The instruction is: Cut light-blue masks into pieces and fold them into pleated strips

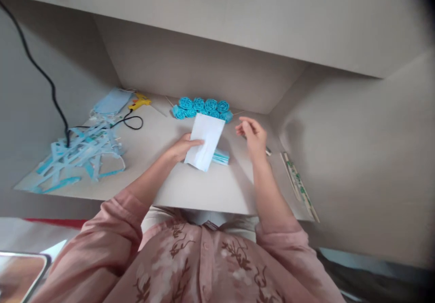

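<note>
My left hand (183, 148) grips a pale bluish-white rectangular sheet (207, 140) by its left edge, thumb on top, tilted above the table. Partly hidden under it lies a small stack of blue and white folded strips (221, 158). To the right of the sheet, my right hand (253, 135) is raised, its fingers loosely bent and apart, with nothing visible in them. Behind the sheet stand two rows of blue rolled rosettes (211, 105); the sheet covers part of the front row.
Left: a heap of light-blue cut strips (84, 151), pale blue face masks (113, 101) and a yellow glue gun (139, 101) with a black cord (50, 85). Right: wrapped chopsticks (299, 185) by the side wall (356, 158). A dark slim object (268, 151) lies behind my right wrist.
</note>
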Motion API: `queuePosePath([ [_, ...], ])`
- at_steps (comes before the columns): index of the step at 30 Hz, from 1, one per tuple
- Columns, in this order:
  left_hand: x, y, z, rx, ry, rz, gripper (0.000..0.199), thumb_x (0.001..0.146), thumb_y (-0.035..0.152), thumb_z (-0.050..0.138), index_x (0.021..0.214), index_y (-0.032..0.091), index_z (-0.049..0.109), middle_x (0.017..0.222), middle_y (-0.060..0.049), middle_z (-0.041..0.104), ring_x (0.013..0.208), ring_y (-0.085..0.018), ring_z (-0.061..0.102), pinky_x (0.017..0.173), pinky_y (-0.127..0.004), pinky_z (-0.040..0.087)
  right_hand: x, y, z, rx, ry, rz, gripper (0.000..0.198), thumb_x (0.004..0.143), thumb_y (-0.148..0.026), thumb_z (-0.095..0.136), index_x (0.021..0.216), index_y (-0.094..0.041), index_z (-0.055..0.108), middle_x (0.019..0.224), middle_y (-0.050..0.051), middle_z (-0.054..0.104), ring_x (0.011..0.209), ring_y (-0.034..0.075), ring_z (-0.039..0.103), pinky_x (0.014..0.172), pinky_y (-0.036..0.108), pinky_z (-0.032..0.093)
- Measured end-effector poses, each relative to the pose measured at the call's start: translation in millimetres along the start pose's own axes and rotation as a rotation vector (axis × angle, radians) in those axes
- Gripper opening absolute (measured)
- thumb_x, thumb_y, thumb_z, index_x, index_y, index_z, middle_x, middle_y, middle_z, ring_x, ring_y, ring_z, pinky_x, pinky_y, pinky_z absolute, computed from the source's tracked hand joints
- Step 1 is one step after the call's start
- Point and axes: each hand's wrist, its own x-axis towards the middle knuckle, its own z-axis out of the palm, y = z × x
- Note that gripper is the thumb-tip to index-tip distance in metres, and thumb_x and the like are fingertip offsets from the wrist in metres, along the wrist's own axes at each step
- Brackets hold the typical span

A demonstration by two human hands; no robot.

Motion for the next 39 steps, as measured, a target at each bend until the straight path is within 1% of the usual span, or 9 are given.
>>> queuePosePath([
  [4, 7, 1, -3, -0.099, 0.192, 0.068, 0.042, 0.054, 0.024, 0.080, 0.092, 0.013, 0.065, 0.084, -0.007, 0.074, 0.077, -0.023, 0.068, 0.077, -0.038, 0.057, 30, -8, -57, -0.332, -0.001, -0.022, 0.030, 0.087, -0.041, 0.056, 0.105, -0.021, 0.070, 0.080, 0.003, 0.071, 0.068, 0.014, 0.063, 0.069, 0.030, 0.050],
  [7, 8, 3, -3, -0.137, 0.229, 0.072, 0.039, 0.057, 0.021, 0.076, 0.094, 0.013, 0.065, 0.082, -0.006, 0.073, 0.079, -0.023, 0.069, 0.081, -0.039, 0.057, 31, 0, -88, -0.894, -0.175, 0.038, 0.027, 0.089, -0.031, 0.057, 0.108, -0.019, 0.071, 0.088, 0.007, 0.074, 0.083, 0.020, 0.067, 0.081, 0.033, 0.049],
  [10, 8, 4, -2, -0.144, 0.223, 0.080, 0.038, 0.058, 0.020, 0.075, 0.095, 0.013, 0.066, 0.084, -0.006, 0.073, 0.083, -0.025, 0.070, 0.086, -0.041, 0.057, 18, 14, -98, -1.383, -0.376, 0.191, 0.033, 0.089, -0.034, 0.059, 0.117, -0.020, 0.068, 0.104, 0.013, 0.074, 0.101, 0.026, 0.067, 0.086, 0.034, 0.047],
  [13, 8, 4, -3, -0.140, 0.241, 0.074, 0.035, 0.058, 0.019, 0.075, 0.092, 0.014, 0.067, 0.083, -0.006, 0.073, 0.084, -0.026, 0.070, 0.087, -0.043, 0.057, 6, 30, -95, -1.474, -0.404, 0.265, 0.036, 0.086, -0.032, 0.063, 0.119, -0.018, 0.066, 0.107, 0.018, 0.073, 0.102, 0.029, 0.067, 0.085, 0.035, 0.047],
  [22, 7, 6, -1, -0.188, 0.273, 0.071, 0.037, 0.058, 0.022, 0.080, 0.092, 0.014, 0.068, 0.084, -0.006, 0.075, 0.076, -0.021, 0.069, 0.074, -0.033, 0.059, 11, 39, -101, -1.292, -0.343, 0.237, 0.048, 0.085, -0.029, 0.062, 0.131, -0.017, 0.056, 0.114, 0.016, 0.070, 0.103, 0.025, 0.067, 0.086, 0.034, 0.048],
  [26, 6, 6, 0, -0.176, 0.266, 0.063, 0.045, 0.055, 0.029, 0.086, 0.094, 0.014, 0.069, 0.090, -0.009, 0.075, 0.084, -0.025, 0.070, 0.077, -0.036, 0.058, 14, 25, -91, -0.467, -0.216, 0.348, 0.057, 0.075, -0.034, 0.070, 0.129, -0.022, 0.056, 0.095, 0.004, 0.071, 0.083, 0.017, 0.068, 0.076, 0.030, 0.052],
  [30, 4, 7, 0, -0.108, 0.252, 0.068, 0.057, 0.048, 0.036, 0.090, 0.096, 0.013, 0.068, 0.091, -0.009, 0.075, 0.085, -0.025, 0.069, 0.077, -0.035, 0.055, 4, 7, -63, 0.161, -0.286, 0.400, 0.067, 0.057, -0.039, 0.086, 0.119, -0.028, 0.063, 0.085, -0.002, 0.069, 0.075, 0.015, 0.067, 0.078, 0.031, 0.054],
  [34, 1, 9, 1, 0.006, 0.269, 0.100, 0.063, 0.045, 0.046, 0.090, 0.095, 0.012, 0.069, 0.091, -0.009, 0.074, 0.083, -0.024, 0.068, 0.074, -0.032, 0.053, -4, -8, -35, 0.277, -0.467, 0.424, 0.059, 0.064, -0.050, 0.082, 0.115, -0.024, 0.065, 0.094, 0.004, 0.070, 0.086, 0.019, 0.068, 0.083, 0.034, 0.053],
  [39, -2, 11, 2, 0.108, 0.310, 0.104, 0.064, 0.046, 0.052, 0.088, 0.093, 0.011, 0.069, 0.086, -0.007, 0.073, 0.074, -0.020, 0.066, 0.065, -0.029, 0.050, -8, 1, -14, 0.154, -0.579, 0.423, 0.050, 0.066, -0.041, 0.081, 0.107, -0.022, 0.060, 0.087, 0.001, 0.062, 0.075, 0.013, 0.061, 0.066, 0.026, 0.048],
])
